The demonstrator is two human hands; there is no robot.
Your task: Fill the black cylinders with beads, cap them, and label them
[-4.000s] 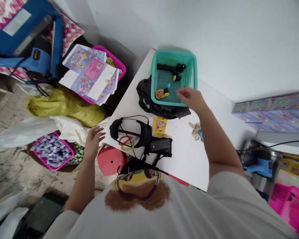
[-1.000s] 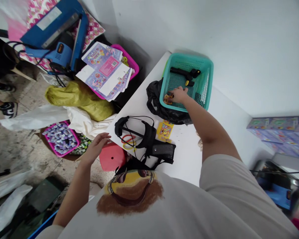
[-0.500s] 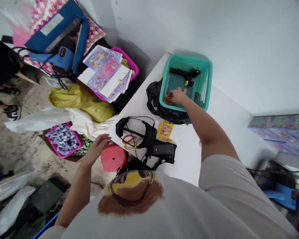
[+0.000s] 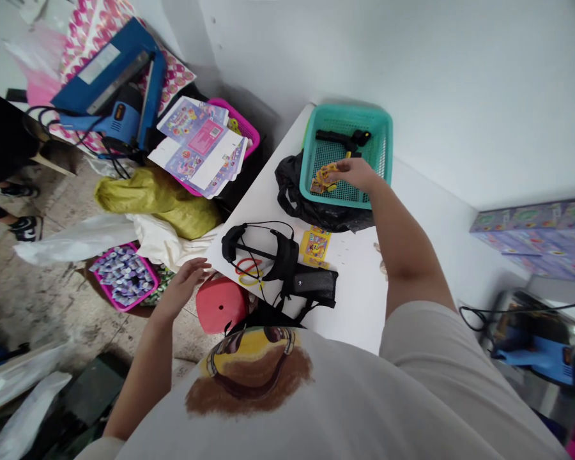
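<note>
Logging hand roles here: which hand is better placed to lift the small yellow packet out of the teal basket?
Right, probably. The right hand pinches the yellow packet over the teal basket; the left hand hangs open beside the red stool, well short of the basket.

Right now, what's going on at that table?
A person leans over the white table. Their right hand holds a small yellow packet over the teal basket, which rests partly on a black bag at the far corner. Their left hand is open beside a red stool, holding nothing. A second packet and a black headset lie on the table.
</note>
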